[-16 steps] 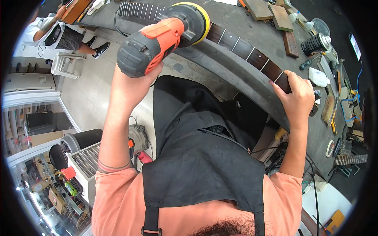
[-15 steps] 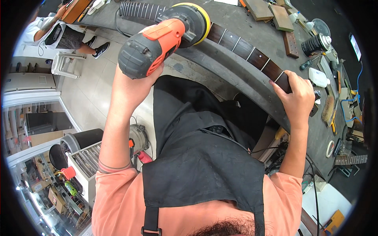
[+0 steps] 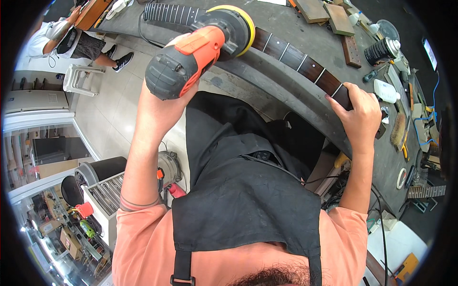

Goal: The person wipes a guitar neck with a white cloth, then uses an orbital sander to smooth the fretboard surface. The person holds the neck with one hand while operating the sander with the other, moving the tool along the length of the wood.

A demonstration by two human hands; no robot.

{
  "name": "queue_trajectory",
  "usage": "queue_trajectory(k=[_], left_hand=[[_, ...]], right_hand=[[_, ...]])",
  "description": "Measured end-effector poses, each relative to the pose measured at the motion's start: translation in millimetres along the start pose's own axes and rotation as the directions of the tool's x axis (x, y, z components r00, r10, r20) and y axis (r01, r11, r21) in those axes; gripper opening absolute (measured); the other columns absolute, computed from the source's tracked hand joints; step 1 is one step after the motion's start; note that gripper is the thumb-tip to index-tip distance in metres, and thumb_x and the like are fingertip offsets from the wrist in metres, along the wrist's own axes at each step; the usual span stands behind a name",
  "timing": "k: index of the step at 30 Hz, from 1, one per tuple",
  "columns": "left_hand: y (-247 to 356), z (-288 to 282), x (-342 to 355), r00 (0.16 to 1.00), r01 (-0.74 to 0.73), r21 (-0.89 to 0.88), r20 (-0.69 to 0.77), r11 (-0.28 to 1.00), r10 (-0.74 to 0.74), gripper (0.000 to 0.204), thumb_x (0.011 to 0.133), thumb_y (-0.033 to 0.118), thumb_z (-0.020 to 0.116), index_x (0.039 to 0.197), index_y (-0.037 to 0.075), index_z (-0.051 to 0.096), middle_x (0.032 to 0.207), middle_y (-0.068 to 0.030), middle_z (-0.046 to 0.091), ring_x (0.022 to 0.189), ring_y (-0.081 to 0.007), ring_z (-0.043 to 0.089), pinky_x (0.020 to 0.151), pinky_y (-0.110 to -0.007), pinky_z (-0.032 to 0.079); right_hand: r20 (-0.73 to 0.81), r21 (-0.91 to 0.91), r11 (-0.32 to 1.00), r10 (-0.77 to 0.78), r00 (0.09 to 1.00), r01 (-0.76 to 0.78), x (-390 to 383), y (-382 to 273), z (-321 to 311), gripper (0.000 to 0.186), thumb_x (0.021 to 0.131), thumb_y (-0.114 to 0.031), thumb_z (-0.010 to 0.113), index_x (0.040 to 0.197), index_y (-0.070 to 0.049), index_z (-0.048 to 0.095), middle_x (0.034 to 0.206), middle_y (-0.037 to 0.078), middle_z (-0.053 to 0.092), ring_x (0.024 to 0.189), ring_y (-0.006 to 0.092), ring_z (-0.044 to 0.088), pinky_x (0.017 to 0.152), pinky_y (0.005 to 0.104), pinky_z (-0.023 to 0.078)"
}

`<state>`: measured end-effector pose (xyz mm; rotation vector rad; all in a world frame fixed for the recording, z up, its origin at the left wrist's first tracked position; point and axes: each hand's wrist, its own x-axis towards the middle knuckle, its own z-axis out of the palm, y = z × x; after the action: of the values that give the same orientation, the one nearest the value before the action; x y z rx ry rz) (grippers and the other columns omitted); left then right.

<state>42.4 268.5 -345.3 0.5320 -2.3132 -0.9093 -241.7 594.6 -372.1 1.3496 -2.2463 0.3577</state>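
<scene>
My left hand (image 3: 162, 107) grips an orange and black power polisher (image 3: 200, 45) from underneath, its fingers mostly hidden by the tool body. The polisher’s round head with a yellow pad (image 3: 245, 26) rests over a dark fretted guitar neck (image 3: 310, 66), hiding part of the fretboard. The neck lies along the near edge of the grey workbench (image 3: 324, 124). My right hand (image 3: 358, 109) is closed around the neck’s right-hand end, thumb on the near side and fingers over the top.
Wooden blocks (image 3: 338, 19), a spray can (image 3: 381, 50), a white bottle (image 3: 386, 90) and a brush (image 3: 398, 128) lie on the bench. Another fretted neck (image 3: 424, 192) is at right. At upper left a person (image 3: 47, 40) works near a white plastic stool (image 3: 81, 78).
My left hand and the polisher have shifted slightly rightward and down toward me. My right hand keeps its grip on the neck with very little movement.
</scene>
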Motion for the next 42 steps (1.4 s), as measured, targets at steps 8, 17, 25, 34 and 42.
queue_trajectory(k=[8,17,25,34,42], left_hand=[[13,6,5,0.997,-0.073,0.025,0.0,0.997,0.073,0.038,0.099,0.007,0.089,0.135,0.004,0.078,0.099,0.0014,0.076,0.082,-0.0084,0.067,0.074,-0.031,0.056],[23,-1,6,0.989,0.127,0.003,0.079,0.992,-0.126,0.036,0.099,0.008,0.089,0.133,0.004,0.078,0.096,0.0018,0.075,0.079,-0.0079,0.066,0.07,-0.029,0.055],[23,4,3,0.982,0.171,-0.051,0.089,0.984,-0.166,0.045,0.096,0.0,0.086,0.14,0.002,0.076,0.125,-0.0093,0.083,0.112,-0.0177,0.078,0.103,-0.035,0.059],[14,13,-9,0.999,-0.011,0.029,0.037,0.999,0.01,0.043,0.098,0.003,0.088,0.14,0.002,0.076,0.12,-0.0041,0.08,0.106,-0.0142,0.073,0.099,-0.034,0.059],[29,13,-9,0.988,0.01,0.024,0.152,1.0,-0.014,0.068,0.091,-0.007,0.085,0.156,0.002,0.066,0.156,-0.0151,0.07,0.145,-0.0288,0.066,0.124,-0.041,0.05]], right_hand=[[0.007,-0.012,1.0,-0.017,1.0,0.017,-2,-6,-4,0.049,0.079,-0.031,0.101,0.113,-0.005,0.078,0.103,0.009,0.083,0.09,0.0282,0.077,0.082,0.0406,0.056],[-0.036,-0.053,0.998,-0.048,0.998,0.046,-4,-7,-4,0.047,0.079,-0.037,0.1,0.111,-0.011,0.077,0.098,0.001,0.082,0.085,0.0224,0.075,0.08,0.0374,0.053],[-0.008,-0.018,1.0,-0.014,1.0,0.014,-4,-2,-2,0.047,0.079,-0.031,0.101,0.113,-0.007,0.079,0.102,0.007,0.083,0.089,0.0273,0.077,0.081,0.0409,0.056],[0.039,-0.001,0.999,0.047,0.998,-0.047,2,4,1,0.047,0.081,-0.041,0.1,0.11,-0.01,0.079,0.093,0.004,0.081,0.08,0.0284,0.072,0.08,0.0397,0.056],[0.018,0.004,0.999,0.033,0.999,-0.033,1,3,2,0.046,0.081,-0.04,0.1,0.109,-0.01,0.079,0.093,0.005,0.082,0.08,0.0283,0.073,0.079,0.0401,0.056]])
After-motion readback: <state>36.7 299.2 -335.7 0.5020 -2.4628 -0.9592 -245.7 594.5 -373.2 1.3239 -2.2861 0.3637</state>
